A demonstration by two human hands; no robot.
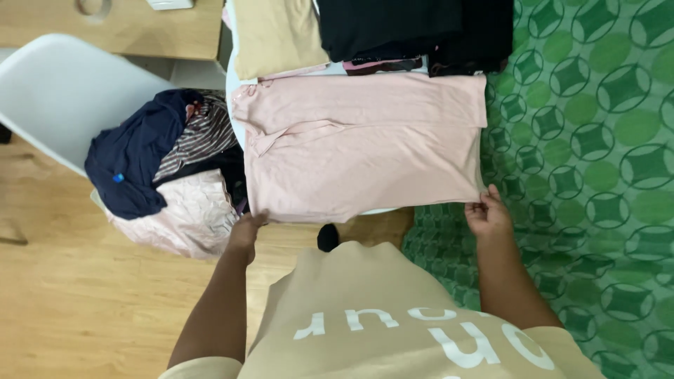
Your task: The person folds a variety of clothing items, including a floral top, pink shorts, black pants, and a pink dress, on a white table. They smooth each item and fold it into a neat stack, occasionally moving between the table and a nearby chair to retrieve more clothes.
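Pinching the pink shirt point(365, 151) at its near corners, left hand point(246, 231) and right hand point(486, 214), each grip closed on fabric.

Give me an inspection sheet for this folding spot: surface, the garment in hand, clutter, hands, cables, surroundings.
Surface: small white table, almost wholly covered by clothes.
Job's things: pink shirt spread flat, sleeve folded inward.
Clutter: beige folded garment and black folded clothes at the far side.
Grippers: left hand and right hand each grip a near corner of the shirt's hem.
Cables: nothing seen.
Surroundings: white chair with a heap of clothes, wooden floor, green patterned cloth, wooden desk.
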